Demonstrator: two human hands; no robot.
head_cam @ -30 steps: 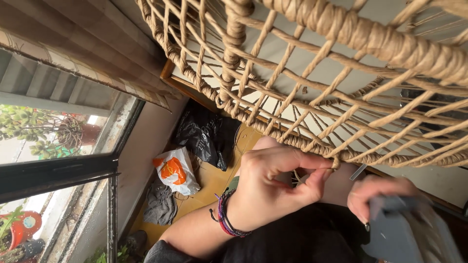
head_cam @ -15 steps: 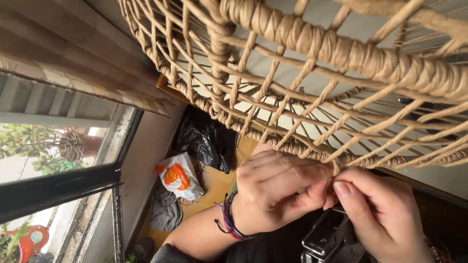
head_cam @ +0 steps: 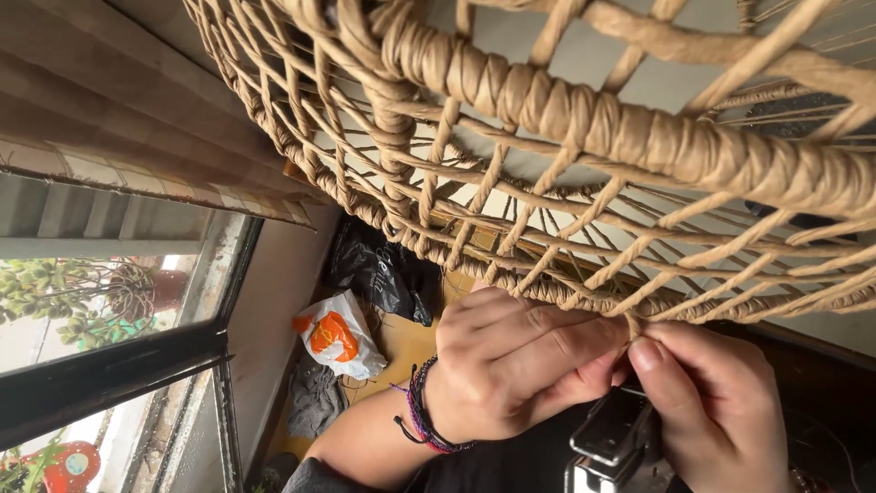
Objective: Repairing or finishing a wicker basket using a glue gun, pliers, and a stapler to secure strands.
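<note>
A woven rattan frame, wound in tan cord, fills the upper view. My left hand, with braided bracelets on the wrist, is closed around the cord at the frame's lower rim. My right hand pinches the same cord strand at the rim, its fingertips touching the left hand's. A black and silver metal tool sits just below both hands; whether either hand holds it I cannot tell.
On the floor below lie a black plastic bag, a white and orange bag and a grey cloth. A window with a dark frame stands at the left, plants outside.
My right hand has come up from the lower right to meet the left hand at the rim cord. The view has moved closer to the frame, and the metal tool now shows below.
</note>
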